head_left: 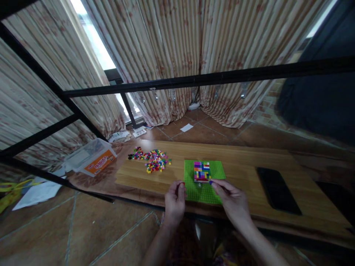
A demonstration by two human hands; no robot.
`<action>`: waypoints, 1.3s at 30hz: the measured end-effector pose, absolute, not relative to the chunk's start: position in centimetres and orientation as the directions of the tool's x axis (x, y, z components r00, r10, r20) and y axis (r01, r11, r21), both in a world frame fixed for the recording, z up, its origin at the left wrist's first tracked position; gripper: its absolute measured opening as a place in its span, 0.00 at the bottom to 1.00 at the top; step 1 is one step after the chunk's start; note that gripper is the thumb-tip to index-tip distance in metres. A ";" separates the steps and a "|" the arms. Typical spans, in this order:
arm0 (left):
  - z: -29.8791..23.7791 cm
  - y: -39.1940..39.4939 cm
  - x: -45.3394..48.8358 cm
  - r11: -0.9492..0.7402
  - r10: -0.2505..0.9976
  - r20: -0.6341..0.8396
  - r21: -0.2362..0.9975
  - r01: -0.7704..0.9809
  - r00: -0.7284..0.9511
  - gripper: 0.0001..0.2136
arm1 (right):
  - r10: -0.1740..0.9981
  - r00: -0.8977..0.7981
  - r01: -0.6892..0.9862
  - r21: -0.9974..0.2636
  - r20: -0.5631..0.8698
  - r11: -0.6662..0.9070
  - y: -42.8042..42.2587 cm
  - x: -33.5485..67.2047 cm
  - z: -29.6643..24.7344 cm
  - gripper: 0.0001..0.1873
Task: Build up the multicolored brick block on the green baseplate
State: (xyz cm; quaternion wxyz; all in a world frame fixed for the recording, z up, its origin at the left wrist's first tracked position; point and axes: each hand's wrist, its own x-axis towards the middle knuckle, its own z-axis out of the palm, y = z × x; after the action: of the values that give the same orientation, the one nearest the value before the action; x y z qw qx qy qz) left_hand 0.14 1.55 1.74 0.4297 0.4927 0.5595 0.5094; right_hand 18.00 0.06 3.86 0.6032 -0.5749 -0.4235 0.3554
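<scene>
A green baseplate (215, 170) lies on the wooden table (244, 166) in front of me. On it stands a block of many-coloured small bricks (202, 171). My left hand (174, 199) rests at the plate's left edge with its fingers curled round a small red brick (182, 183). My right hand (231, 199) is at the plate's near right side, pinching a small purple brick (211, 182) close to the built block.
A loose heap of small coloured bricks (154, 159) lies on the table to the left. A clear plastic box with an orange label (93, 157) sits at the far left end. A black phone (277, 189) lies to the right. Black metal bars (194, 79) cross the view.
</scene>
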 end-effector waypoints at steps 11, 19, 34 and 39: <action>-2.0 8.7 -6.2 -0.027 0.959 0.232 0.648 0.761 -0.164 0.11 | 0.919 0.157 0.605 -0.771 0.360 0.199 7.0 20.1 4.0 0.18; -3.4 8.8 -6.2 -0.038 0.947 0.276 0.604 0.796 -0.164 0.11 | 0.928 0.091 0.736 -0.652 0.362 0.182 8.2 20.0 3.3 0.17; -3.4 8.8 -6.0 -0.029 0.941 0.292 0.575 0.818 -0.172 0.11 | 0.917 0.113 0.687 -0.697 0.383 0.206 8.9 20.6 2.6 0.15; -3.4 8.8 -6.0 -0.013 0.945 0.274 0.578 0.816 -0.179 0.10 | 0.901 0.082 0.712 -0.658 0.427 0.247 8.5 20.6 2.3 0.14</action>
State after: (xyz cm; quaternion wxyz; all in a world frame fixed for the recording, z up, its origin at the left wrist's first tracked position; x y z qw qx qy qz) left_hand -5.99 8.78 -3.40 0.0991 0.6331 0.6954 0.3252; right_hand 20.61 8.51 2.30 0.4208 -0.6031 -0.6683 0.1122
